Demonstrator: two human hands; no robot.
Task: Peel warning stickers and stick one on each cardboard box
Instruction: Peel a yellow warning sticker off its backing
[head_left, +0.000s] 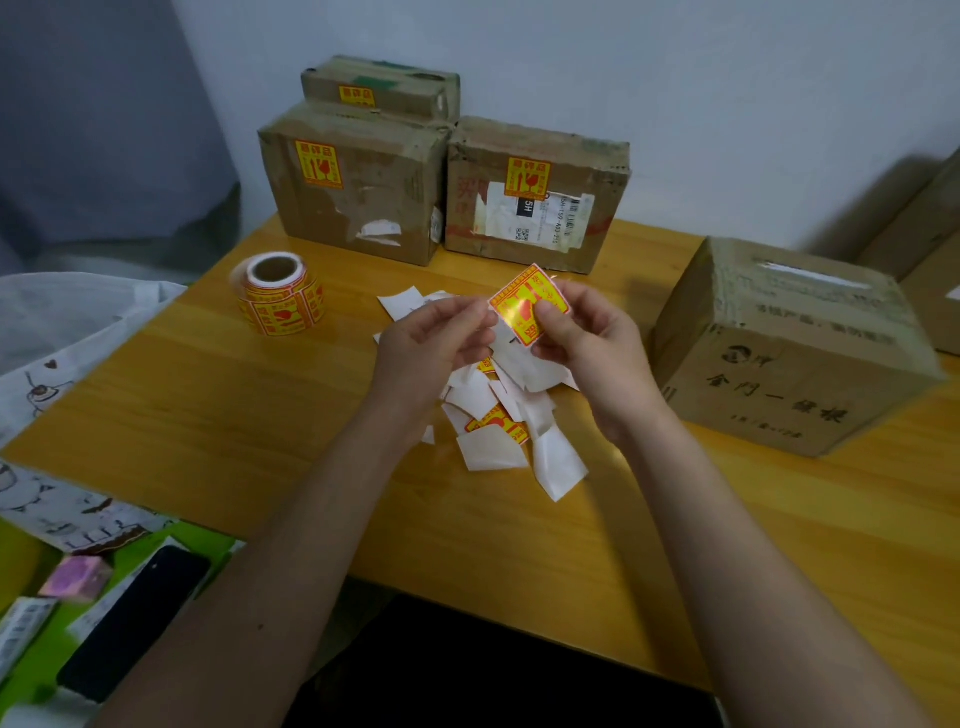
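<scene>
Over the wooden table (218, 415), my right hand (587, 343) pinches a yellow-and-red warning sticker (522, 306) by its lower right side. My left hand (436, 343) pinches the white backing paper (511, 348) at the sticker's left edge. A roll of the same stickers (283, 296) stands to the left. Three cardboard boxes at the back each carry a sticker: the left box (358, 208), the right box (535, 208) and a small box (384, 85) on top. A large box (789, 358) at the right shows no sticker.
A heap of white backing scraps (498, 426), with a few stickers among them, lies under my hands. More boxes (919, 228) stand at the far right. A white printed cloth (57, 332) and a dark phone (140, 623) lie to the left of the table.
</scene>
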